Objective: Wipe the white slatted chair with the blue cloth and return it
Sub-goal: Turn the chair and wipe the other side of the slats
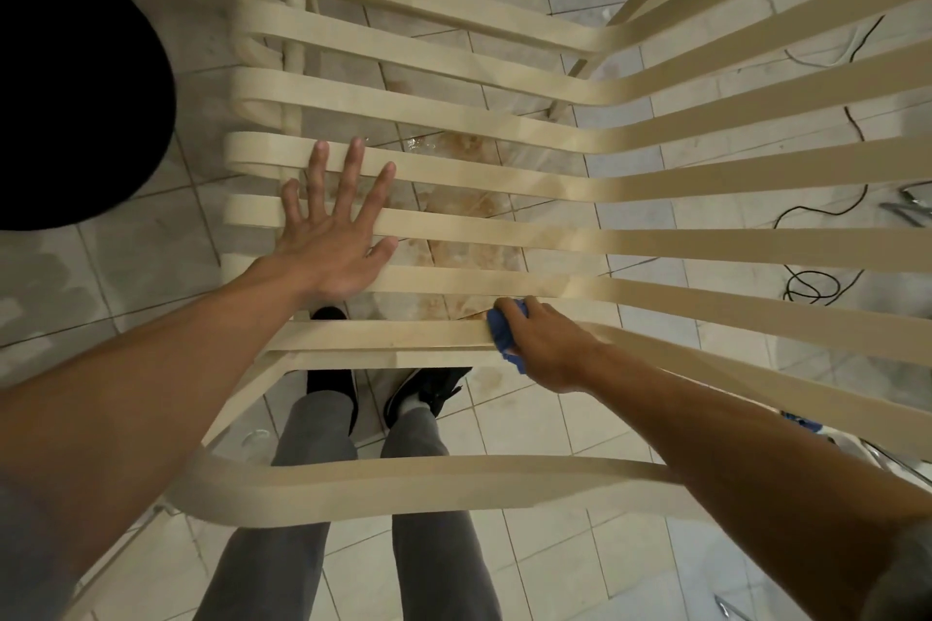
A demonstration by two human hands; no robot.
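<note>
While the left hand lies flat and spread on the slats at 10 o'clock, the right hand clenches the cloth at 5 o'clock. Soft cloth bunches easily; the chair looks stiff and light, best gripped by a slat.

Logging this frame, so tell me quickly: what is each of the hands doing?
Left hand: open, flat on the white slatted chair.
Right hand: closed, holding the blue cloth.

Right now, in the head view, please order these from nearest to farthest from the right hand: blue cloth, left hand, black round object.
1. Blue cloth: gripped in the right hand.
2. Left hand: flat on the slats, to the left.
3. Black round object: far left edge.
</note>
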